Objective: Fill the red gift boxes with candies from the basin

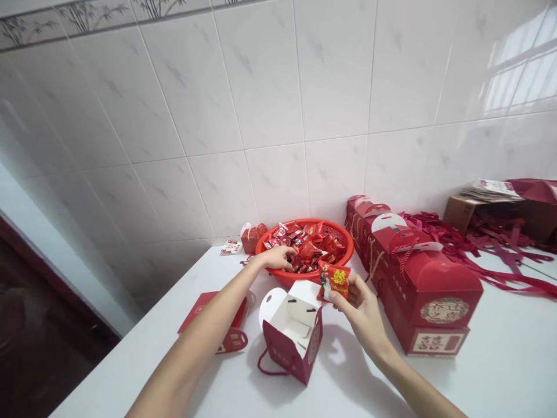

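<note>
My right hand (359,296) pinches a red snack packet (335,280) with yellow lettering between thumb and fingers, just right of an opened gift box. That red gift box (289,351) stands with its flaps up, showing a white inside; a dark red cord handle hangs from its front. My left hand (281,257) reaches into a red plastic basket (348,244) heaped with small wrapped packets (310,247). Its fingers look apart and touch the packets at the near left; the fingertips are partly hidden there.
A flattened red box (202,310) lies under my left forearm. Finished-looking red boxes (435,290) stand in a row on the right. Behind them are red ribbons (429,226) and a cardboard carton (459,215). A small red box (250,238) sits by the tiled wall.
</note>
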### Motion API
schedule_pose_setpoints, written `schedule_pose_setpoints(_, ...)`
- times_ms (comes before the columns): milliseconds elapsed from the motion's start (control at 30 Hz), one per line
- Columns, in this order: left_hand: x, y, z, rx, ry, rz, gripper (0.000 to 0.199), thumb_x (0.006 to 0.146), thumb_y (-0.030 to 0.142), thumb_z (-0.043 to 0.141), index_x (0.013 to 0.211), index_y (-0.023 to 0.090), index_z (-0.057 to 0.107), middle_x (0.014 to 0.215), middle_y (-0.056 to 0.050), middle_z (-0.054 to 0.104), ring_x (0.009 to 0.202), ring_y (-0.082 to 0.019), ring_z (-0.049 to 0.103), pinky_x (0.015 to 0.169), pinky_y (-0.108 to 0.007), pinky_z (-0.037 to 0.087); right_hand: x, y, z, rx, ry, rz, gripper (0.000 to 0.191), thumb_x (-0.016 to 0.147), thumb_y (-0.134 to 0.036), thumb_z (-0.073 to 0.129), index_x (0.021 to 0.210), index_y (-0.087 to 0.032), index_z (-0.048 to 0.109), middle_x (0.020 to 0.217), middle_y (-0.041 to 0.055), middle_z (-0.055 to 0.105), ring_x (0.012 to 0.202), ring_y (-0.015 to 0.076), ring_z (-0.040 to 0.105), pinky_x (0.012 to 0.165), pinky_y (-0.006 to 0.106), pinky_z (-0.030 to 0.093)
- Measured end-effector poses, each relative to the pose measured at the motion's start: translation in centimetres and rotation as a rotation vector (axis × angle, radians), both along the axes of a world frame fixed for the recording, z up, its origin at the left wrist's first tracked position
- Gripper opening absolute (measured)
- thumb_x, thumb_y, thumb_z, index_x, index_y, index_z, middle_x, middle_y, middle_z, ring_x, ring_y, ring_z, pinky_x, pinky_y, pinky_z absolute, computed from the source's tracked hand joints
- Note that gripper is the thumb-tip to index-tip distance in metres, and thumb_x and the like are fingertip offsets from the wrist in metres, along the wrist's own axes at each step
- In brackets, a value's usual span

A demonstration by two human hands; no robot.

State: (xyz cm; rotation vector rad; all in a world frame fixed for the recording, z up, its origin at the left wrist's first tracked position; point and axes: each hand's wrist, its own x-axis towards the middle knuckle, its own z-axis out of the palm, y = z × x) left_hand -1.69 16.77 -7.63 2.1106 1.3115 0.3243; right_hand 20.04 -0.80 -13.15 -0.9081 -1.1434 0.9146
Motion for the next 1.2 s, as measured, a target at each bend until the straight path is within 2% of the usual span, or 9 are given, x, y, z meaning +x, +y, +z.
schedule_pose_setpoints(200,-0.6,0.0,-0.4,-0.010,-0.343,0.044,0.041,0.077,0.020,0.066,0.117,0.016,0.064,0.089,-0.004,0.068,0.077,-0.017,0.069,0.074,-0.032,0.060,0.1,0.1,0.1,-0.013,0.013,0.021,0.032,0.075,-0.044,0.077,0.083,-0.022,0.055,0.084,0.0035,0.066,0.076,0.0215,0.062,0.068,0.034,0.051)
schedule_pose_setpoints(300,-0.6,0.0,-0.5,0.036,-0.424,0.071,0.062,0.074,0.013,0.065,0.134,0.020,0.056,0.125,-0.011,0.065,0.102,-0.022,0.067,0.083,-0.033,0.059,0.1,0.1,0.1,-0.021,0.013,0.026,0.033,0.074,-0.045,0.077,0.082,-0.022,0.055,0.082,0.0029,0.066,0.072,0.0201,0.062,0.063,0.032,0.050)
schedule_pose_setpoints(367,-0.6,-0.1,-0.5,0.075,-0.451,0.089,0.076,0.071,0.010,0.064,0.144,0.025,0.048,0.150,-0.011,0.048,0.124,-0.027,0.057,0.093,-0.034,0.055,0.2,0.1,0.1,-0.014,0.018,0.016,0.034,0.073,-0.045,0.078,0.082,-0.022,0.055,0.080,0.0026,0.066,0.070,0.0195,0.062,0.061,0.030,0.049)
schedule_pose_setpoints(500,-0.5,-0.5,-0.5,0.115,-0.454,0.105,0.088,0.070,0.009,0.062,0.152,0.026,0.036,0.163,-0.009,0.027,0.142,-0.033,0.040,0.105,-0.040,0.048,0.3,0.1,0.7,-0.017,0.066,-0.011,0.037,0.071,-0.045,0.080,0.088,-0.022,0.057,0.088,0.0049,0.071,0.073,0.0195,0.064,0.059,0.029,0.050)
schedule_pose_setpoints(700,-0.2,-1.1,-0.2,0.142,-0.424,0.124,0.094,0.066,0.006,0.066,0.153,0.025,0.035,0.161,-0.011,0.032,0.139,-0.031,0.042,0.100,-0.036,0.051,0.4,0.0,1.4,-0.089,0.185,-0.011,0.050,0.064,-0.044,0.083,0.100,-0.022,0.057,0.085,0.0043,0.074,0.069,0.0188,0.064,0.056,0.026,0.047)
schedule_pose_setpoints(833,-0.2,-1.4,0.0,0.151,-0.413,0.175,0.100,0.064,0.006,0.071,0.155,0.019,0.029,0.150,-0.020,0.045,0.118,-0.029,0.060,0.086,-0.035,0.057,0.8,0.4,1.3,-0.109,0.199,0.043,0.048,0.064,-0.040,0.084,0.102,-0.020,0.062,0.083,0.0030,0.073,0.063,0.0154,0.059,0.055,0.026,0.045)
schedule_pose_setpoints(967,0.2,-2.2,0.9,0.167,-0.450,0.183,0.092,0.066,0.010,0.075,0.149,0.021,0.038,0.144,-0.017,0.050,0.098,-0.021,0.066,0.079,-0.031,0.057,1.2,0.8,0.8,-0.084,0.209,0.113,0.036,0.066,-0.037,0.083,0.092,-0.018,0.068,0.077,0.0013,0.070,0.062,0.0132,0.053,0.054,0.025,0.042)
schedule_pose_setpoints(1067,1.6,-4.1,1.8,0.143,-0.554,0.088,0.079,0.069,0.014,0.076,0.142,0.018,0.047,0.124,-0.013,0.062,0.091,-0.018,0.066,0.079,-0.030,0.057,1.2,0.9,0.7,-0.092,0.273,0.158,0.036,0.065,-0.037,0.085,0.093,-0.018,0.071,0.080,0.0019,0.070,0.064,0.0135,0.055,0.056,0.024,0.042)
schedule_pose_setpoints(1200,4.6,-7.6,3.1,0.008,-0.586,-0.173,0.065,0.074,0.021,0.077,0.136,0.019,0.054,0.105,-0.007,0.063,0.081,-0.015,0.067,0.076,-0.031,0.056,0.9,0.9,1.1,-0.141,0.364,0.182,0.047,0.060,-0.038,0.088,0.100,-0.020,0.071,0.086,0.0036,0.072,0.068,0.0159,0.059,0.057,0.025,0.043)
